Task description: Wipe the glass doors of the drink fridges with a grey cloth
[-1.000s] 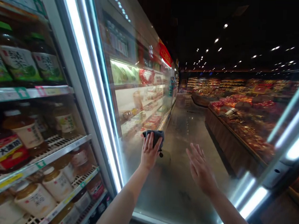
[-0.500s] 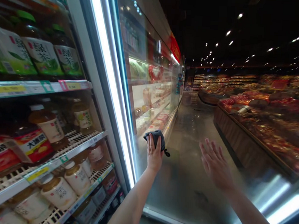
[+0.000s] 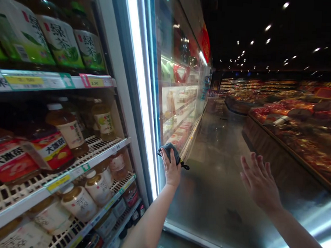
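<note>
My left hand point(image 3: 170, 171) presses a dark blue-grey cloth point(image 3: 170, 154) flat against the inner side of a clear glass door point(image 3: 206, 200), close to the lit strip at the door's left edge. A small black loop hangs from the cloth's right side. To the right, my right hand point(image 3: 261, 182) is raised with its palm forward and fingers extended, holding nothing. Whether its palm touches the glass, I cannot tell.
On the left, an open drinks cooler has wire shelves point(image 3: 111, 147) with green tea bottles point(image 3: 59, 37) and other bottled drinks. A bright light strip point(image 3: 141, 85) runs down beside the door. Beyond the glass are a refrigerated display point(image 3: 180, 106) and a produce stand point(image 3: 286, 145).
The view has shifted, bringing the cooler shelves further right. My left hand and the cloth are nearer the lit strip. My right hand has moved right, away from the left one.
</note>
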`<state>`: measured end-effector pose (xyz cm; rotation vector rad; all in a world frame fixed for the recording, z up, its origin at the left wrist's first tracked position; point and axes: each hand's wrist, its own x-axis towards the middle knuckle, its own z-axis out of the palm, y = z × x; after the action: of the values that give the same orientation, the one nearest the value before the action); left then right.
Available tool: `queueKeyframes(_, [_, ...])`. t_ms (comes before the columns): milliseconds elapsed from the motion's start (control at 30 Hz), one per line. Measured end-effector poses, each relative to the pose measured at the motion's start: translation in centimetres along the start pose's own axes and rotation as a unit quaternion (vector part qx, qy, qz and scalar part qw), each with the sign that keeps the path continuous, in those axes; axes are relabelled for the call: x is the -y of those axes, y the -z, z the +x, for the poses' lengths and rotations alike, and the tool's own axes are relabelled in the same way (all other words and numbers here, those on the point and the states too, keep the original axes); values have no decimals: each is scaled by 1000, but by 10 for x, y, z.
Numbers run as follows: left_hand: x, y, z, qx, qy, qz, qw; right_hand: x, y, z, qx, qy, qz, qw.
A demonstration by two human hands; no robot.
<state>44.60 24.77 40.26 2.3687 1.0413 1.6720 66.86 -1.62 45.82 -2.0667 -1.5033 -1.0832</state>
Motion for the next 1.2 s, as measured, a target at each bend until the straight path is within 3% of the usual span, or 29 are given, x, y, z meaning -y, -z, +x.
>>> queueKeyframes(200, [1,14,38,5,20,-54,998,-6,3,-3,20,15,-34,999])
queueKeyframes(300, [18,17,19,13,39,-65,997,-7,4,-3,21,17,-46,999])
queueKeyframes(433, [37,19,-15,70,38,-69,994,-4,4,-4,22,12,-46,999])
queueKeyframes(500, [36,23,-4,67,30,-72,995,-3,4,-4,23,12,-43,999])
queueKeyframes(633, [19,29,50,9,12,-62,998,-3,5,-3,18,13,-37,999])
queueKeyframes(700, [16,27,58,-5,7,-46,999,-3,6,-2,17,14,-37,999])
queueKeyframes(767, [21,21,39,-4,9,-34,999,-3,7,-1,18,15,-37,999])
queueKeyframes(900, [47,9,-32,35,33,-33,998,-5,6,-1,27,14,-41,999])
queueKeyframes(967, [55,6,-51,57,44,-42,996,-6,5,-2,35,13,-41,998])
queueKeyframes(1100, [35,4,-30,38,51,-61,996,-7,6,-1,48,9,-35,998])
queueKeyframes(1200, [6,1,-9,39,-12,-62,997,-6,6,0,46,5,-28,999])
